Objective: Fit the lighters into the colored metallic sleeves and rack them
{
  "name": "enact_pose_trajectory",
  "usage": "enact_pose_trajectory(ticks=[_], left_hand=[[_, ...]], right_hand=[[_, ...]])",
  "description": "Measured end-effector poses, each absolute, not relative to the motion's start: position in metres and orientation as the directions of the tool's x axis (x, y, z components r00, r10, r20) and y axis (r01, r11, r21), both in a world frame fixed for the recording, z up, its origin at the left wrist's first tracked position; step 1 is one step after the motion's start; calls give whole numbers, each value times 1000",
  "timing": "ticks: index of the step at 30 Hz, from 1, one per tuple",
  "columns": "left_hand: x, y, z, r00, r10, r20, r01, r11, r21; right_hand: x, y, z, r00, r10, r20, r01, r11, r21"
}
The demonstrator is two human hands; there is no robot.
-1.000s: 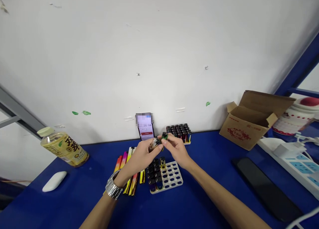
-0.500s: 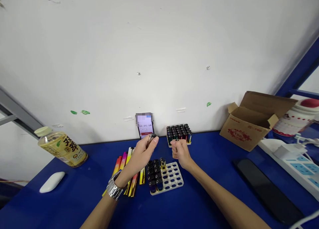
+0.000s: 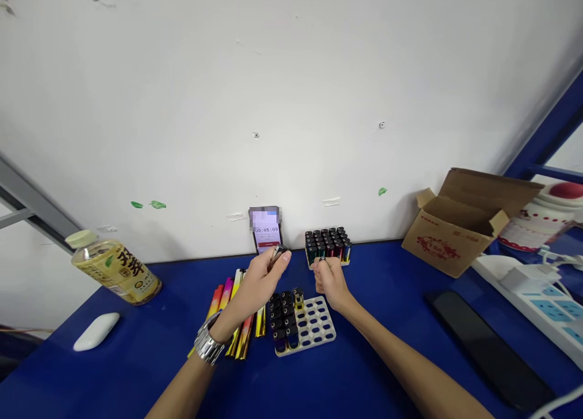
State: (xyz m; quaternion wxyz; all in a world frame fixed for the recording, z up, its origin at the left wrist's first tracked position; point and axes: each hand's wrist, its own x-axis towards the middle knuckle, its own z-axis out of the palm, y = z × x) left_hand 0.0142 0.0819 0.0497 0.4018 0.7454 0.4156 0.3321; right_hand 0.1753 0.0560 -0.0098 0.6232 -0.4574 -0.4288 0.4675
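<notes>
My left hand (image 3: 263, 277) is closed around a lighter (image 3: 279, 249), whose dark and metallic top shows beside the thumb; its body is hidden in the fingers. Level with it on the right, my right hand (image 3: 331, 279) makes a fist, and a dark lighter top (image 3: 322, 259) pokes out above the fingers. Below and between the hands lies a white tray with oval holes (image 3: 314, 322). Black-topped lighters (image 3: 283, 322) stand in its left columns, with one gold lighter (image 3: 298, 299) at the back. Shiny coloured sleeves (image 3: 246, 337) lie partly under my left forearm.
Behind my right hand stands a second tray of black-topped lighters (image 3: 328, 243). A phone with a running timer (image 3: 266, 231) leans on the wall. Left are a bottle (image 3: 121, 273) and white case (image 3: 96, 332); right, an open carton (image 3: 437, 243), black phone (image 3: 487, 346) and power strip (image 3: 551, 313).
Both hands keep nearly the same place and grip. The phone's timer has advanced by a second, and the view has shifted very slightly.
</notes>
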Motion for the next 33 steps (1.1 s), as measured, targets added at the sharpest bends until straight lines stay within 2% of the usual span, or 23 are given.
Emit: enact_pose_trajectory(ticks=[13,20,23,25,27,33], left_hand=[[12,80,55,458,875,156,373,-348,860],[11,78,59,468,868,168,374,-366,852],[11,77,61,484,858,171,364,-376,852],[11,77,61,486,857,172,359,-375,855],[11,77,61,482,859,173,359,-374,855],[12,77,61,476,860,182,356,-378,855]], right_hand=[[178,55,-12,184,969,166,-121,190,-974],[183,43,-7,18,968,249,-169,248,-954],[187,33,-4,-21,954,299,-16,299,-954],[191,28,-3,-36,930,367,150,368,-918],[195,25,-4,-36,911,412,245,407,-880],[192,21,-12,-92,937,336,109,345,-932]])
